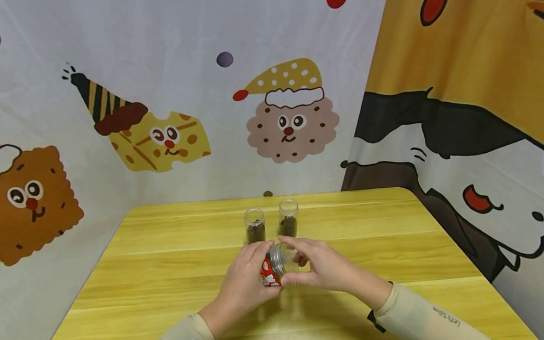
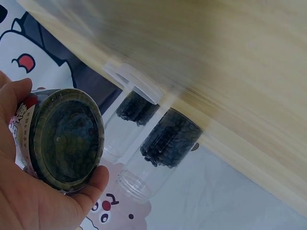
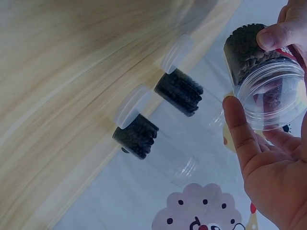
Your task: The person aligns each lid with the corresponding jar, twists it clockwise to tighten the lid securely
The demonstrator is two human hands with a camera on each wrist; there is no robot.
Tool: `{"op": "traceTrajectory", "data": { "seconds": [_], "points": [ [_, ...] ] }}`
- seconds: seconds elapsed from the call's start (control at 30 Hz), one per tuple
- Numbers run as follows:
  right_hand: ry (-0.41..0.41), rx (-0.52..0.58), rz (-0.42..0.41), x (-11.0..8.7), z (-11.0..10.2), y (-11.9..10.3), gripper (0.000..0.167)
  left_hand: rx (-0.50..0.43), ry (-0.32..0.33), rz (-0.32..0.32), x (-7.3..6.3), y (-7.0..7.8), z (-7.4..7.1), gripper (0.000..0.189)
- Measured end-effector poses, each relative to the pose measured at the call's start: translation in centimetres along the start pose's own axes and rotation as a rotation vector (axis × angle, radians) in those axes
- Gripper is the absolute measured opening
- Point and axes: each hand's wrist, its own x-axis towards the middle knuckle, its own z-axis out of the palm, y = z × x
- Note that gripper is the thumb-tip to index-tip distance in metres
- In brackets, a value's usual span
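Observation:
Tilted on its side, a clear jar (image 3: 244, 50) of small dark pieces, with a red and white label (image 1: 269, 273), hangs between both hands above the table. My left hand (image 1: 246, 274) grips the labelled body, the round base (image 2: 71, 139) facing the left wrist camera. At the clear ribbed end (image 3: 271, 96), my right hand (image 1: 326, 265) curls thumb and fingers about the rim. Whether that end carries a lid, I cannot tell. Just beyond the hands stand two uncovered clear jars, the left (image 1: 255, 228) and the right (image 1: 288, 223), partly filled with similar dark pieces.
Translucent white lids, one nearer (image 3: 133, 106) and one farther (image 3: 177, 53), appear beside the standing jars. The yellow wood-grain table (image 1: 181, 242) ends at a cartoon-printed cloth (image 1: 174, 54) behind and at the sides.

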Motion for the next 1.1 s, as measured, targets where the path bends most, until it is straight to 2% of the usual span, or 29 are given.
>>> {"op": "traceTrajectory", "data": {
  "seconds": [0.6, 1.1],
  "points": [
    [-0.008, -0.001, 0.068, 0.05, 0.17, 0.0, 0.088, 0.008, -0.009, -0.003, 0.0, 0.26, 0.03, 0.096],
    [0.011, -0.052, 0.064, 0.0, 0.19, -0.4, 0.084, 0.008, -0.004, -0.002, -0.13, 0.51, -0.11, 0.095]
  ]
}}
